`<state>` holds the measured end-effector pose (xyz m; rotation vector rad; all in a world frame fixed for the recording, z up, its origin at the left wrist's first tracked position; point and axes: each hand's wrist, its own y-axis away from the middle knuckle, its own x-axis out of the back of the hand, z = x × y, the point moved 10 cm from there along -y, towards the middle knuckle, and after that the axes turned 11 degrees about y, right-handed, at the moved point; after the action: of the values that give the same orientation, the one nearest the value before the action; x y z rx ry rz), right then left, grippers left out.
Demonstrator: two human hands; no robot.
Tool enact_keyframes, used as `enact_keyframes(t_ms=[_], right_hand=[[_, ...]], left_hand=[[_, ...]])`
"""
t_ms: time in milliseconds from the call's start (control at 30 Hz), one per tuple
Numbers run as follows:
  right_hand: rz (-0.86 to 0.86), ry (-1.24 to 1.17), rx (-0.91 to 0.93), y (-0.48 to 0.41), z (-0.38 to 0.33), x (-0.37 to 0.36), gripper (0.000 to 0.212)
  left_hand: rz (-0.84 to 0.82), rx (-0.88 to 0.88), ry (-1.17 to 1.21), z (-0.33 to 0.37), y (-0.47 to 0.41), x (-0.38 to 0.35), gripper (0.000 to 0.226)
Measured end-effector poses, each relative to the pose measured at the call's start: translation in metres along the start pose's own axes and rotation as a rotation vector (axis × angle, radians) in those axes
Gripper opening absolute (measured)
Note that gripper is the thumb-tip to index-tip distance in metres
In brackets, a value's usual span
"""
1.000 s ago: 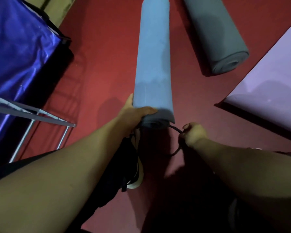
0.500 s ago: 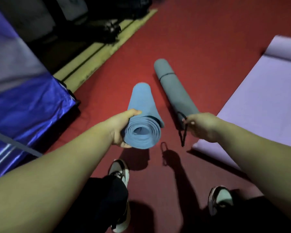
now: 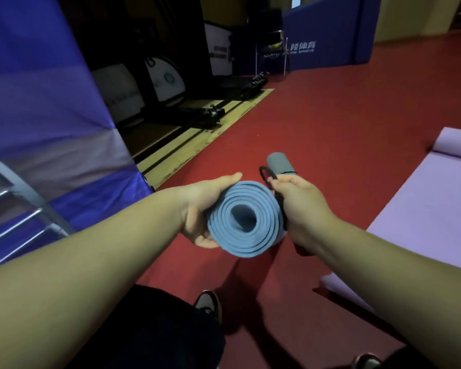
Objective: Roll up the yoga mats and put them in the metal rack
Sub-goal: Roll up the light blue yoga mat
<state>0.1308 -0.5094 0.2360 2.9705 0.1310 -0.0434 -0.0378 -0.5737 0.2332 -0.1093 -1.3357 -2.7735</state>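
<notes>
Left fingers point(image 3: 206, 242): curling under the rolled blue mat point(image 3: 246, 222), with the thumb lying along its top; the left hand point(image 3: 197, 209) is gripping the roll from its left side
Right fingers point(image 3: 276, 182): pinching a black strap point(image 3: 265, 174), whose loop is sticking up past the knuckles; the right hand point(image 3: 301, 206) is pressing against the roll's right side
Blue mat: being held off the floor between both hands, its spiral end facing the camera
Grey mat point(image 3: 280, 162): lying rolled on the red floor point(image 3: 330, 115) just beyond the right hand, which is hiding its near end
Purple mat point(image 3: 423, 222): lying flat on the right, its far end curling up
Metal rack point(image 3: 30, 198): showing grey bars at the left edge, well apart from the blue mat, with the left forearm crossing in front of its lower part
Blue cover point(image 3: 37, 102): hanging behind the rack
Wooden strip point(image 3: 197, 137): running along the floor's left border, with dark equipment sitting beyond it
Shoe point(image 3: 208, 304): standing on the floor below the roll
Far end: a blue padded panel point(image 3: 330, 30) with white lettering is standing upright
</notes>
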Motion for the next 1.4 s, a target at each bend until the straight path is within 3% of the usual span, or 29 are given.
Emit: enact_keyframes(t_ms=[100, 200, 367, 633, 800, 967, 1033, 1133, 1400], right_hand=[[0.08, -0.149, -0.028, -0.009, -0.016, 0.014, 0.006], [0.054, -0.095, 0.024, -0.017, -0.034, 0.019, 0.007], [0.016, -0.032, 0.128, -0.02, -0.067, 0.021, 0.007], [0.029, 0.102, 0.341, -0.032, -0.109, 0.022, 0.013], [-0.013, 0.09, 0.381, -0.047, -0.126, 0.03, 0.021], [-0.053, 0.014, 0.379, -0.055, -0.122, 0.035, 0.02], [-0.101, 0.005, 0.395, -0.056, -0.122, 0.031, 0.022], [-0.143, 0.068, 0.428, -0.057, -0.125, 0.024, 0.024], [-0.097, 0.094, 0.495, -0.06, -0.131, 0.029, 0.023]], left_hand=[[0.023, -0.249, -0.037, 0.021, -0.001, -0.001, 0.056], [0.173, -0.566, -0.083, 0.047, 0.006, 0.005, 0.029], [0.316, -0.84, -0.175, 0.095, 0.028, 0.015, 0.014], [0.254, -0.851, -0.223, 0.124, 0.03, 0.009, 0.014], [0.021, -0.776, -0.061, 0.12, 0.004, -0.014, 0.061], [-0.103, -0.852, 0.004, 0.124, 0.004, -0.02, 0.064], [0.012, -1.053, -0.205, 0.141, 0.013, -0.017, 0.05], [0.157, -1.291, -0.374, 0.161, 0.023, -0.016, 0.053], [0.172, -1.297, -0.151, 0.166, 0.014, -0.015, 0.047]])
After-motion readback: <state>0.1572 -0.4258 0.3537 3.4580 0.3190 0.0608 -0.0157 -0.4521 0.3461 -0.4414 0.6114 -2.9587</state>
